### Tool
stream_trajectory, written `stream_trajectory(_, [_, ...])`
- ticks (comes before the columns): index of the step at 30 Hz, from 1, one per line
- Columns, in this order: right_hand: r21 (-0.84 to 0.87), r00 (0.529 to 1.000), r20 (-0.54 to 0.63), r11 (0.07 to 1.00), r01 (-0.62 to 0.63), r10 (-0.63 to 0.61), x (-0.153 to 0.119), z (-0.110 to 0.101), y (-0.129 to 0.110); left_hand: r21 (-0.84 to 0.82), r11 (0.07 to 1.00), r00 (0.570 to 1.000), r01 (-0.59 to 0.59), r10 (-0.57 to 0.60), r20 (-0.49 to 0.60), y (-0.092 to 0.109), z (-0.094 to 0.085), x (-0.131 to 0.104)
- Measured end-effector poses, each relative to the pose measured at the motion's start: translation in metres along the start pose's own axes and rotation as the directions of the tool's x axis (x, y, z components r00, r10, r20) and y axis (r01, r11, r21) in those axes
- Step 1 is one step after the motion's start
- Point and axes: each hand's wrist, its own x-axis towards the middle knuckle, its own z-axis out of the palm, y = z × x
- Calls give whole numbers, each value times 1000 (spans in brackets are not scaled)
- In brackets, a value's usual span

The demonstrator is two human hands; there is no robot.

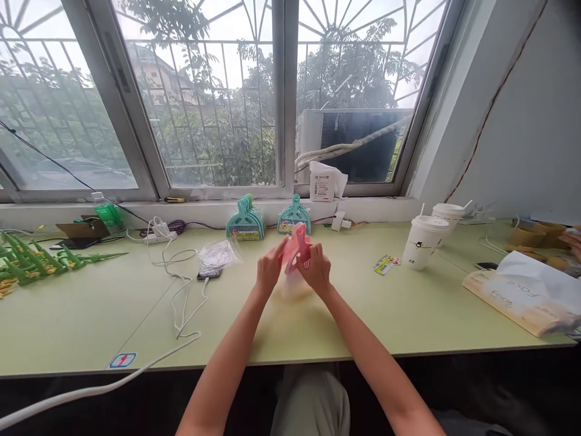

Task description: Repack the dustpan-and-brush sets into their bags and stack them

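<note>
My left hand and my right hand are both closed on a pink dustpan, one at each side, above the middle of the table. Its handle points up and away from me. Below the hands, a translucent plastic bag hangs around its lower part, smeared by motion. Behind stand teal dustpans, several nested in one stack, and another teal dustpan to the right of them. A printed card lies to the right of my hands.
Left of my hands, clear plastic bags lie over a phone with a white cable. Paper cups and a tissue pack stand right. Green plastic pieces lie far left. A person's hand shows at the right edge.
</note>
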Motion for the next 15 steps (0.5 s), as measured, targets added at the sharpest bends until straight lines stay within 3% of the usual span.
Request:
stream_trajectory(4, [54, 998, -45, 998, -40, 42, 0, -8, 7, 66, 997, 984, 50, -38, -173, -11, -15, 4])
stream_trajectory(7, [-41, 990, -24, 990, -138, 137, 8, -9, 24, 131, 981, 966, 140, -107, -235, -29, -19, 13])
stream_trajectory(9, [-144, 978, 55, 971, -192, 202, 12, -6, 40, 135, 962, 961, 238, -213, -177, -44, -17, 19])
stream_trajectory(11, [-260, 945, 160, 935, -240, 286, 12, -2, 59, 174, 938, 954, 298, -294, -51, -58, -14, 21])
stream_trajectory(13, [-366, 884, 264, 888, -277, 385, 9, 3, 74, 267, 912, 941, 313, -336, 43, -69, -10, 20])
stream_trajectory(15, [-441, 815, 345, 847, -297, 465, 5, 7, 83, 380, 874, 936, 303, -348, 53, -74, -7, 16])
